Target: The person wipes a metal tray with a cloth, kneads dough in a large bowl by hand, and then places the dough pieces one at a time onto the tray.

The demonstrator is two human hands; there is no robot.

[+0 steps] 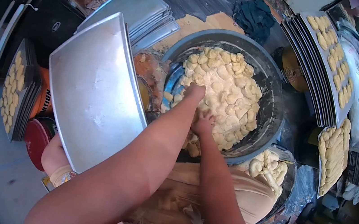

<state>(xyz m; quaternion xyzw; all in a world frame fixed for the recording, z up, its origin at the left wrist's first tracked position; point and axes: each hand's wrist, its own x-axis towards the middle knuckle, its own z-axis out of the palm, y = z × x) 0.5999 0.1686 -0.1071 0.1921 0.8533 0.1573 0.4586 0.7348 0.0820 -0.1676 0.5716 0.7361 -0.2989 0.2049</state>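
Note:
A large round grey tub (276, 79) holds a heap of pale dough pieces (236, 97) dusted with flour. At the left part of the heap, my left hand (194, 92) is closed with its knuckles up; what it holds, if anything, is hidden. Just below and to the right, my right hand (204, 122) rests on the dough with its fingers apart. An empty metal tray (94, 87) leans at the left of the tub, beside my left forearm.
More metal trays (129, 10) are stacked behind. Trays of shaped dough (328, 50) stand at the right, another stack (12, 90) at the far left. A second container of dough (267, 169) sits by my right knee. Dark cloth (253, 20) lies beyond the tub.

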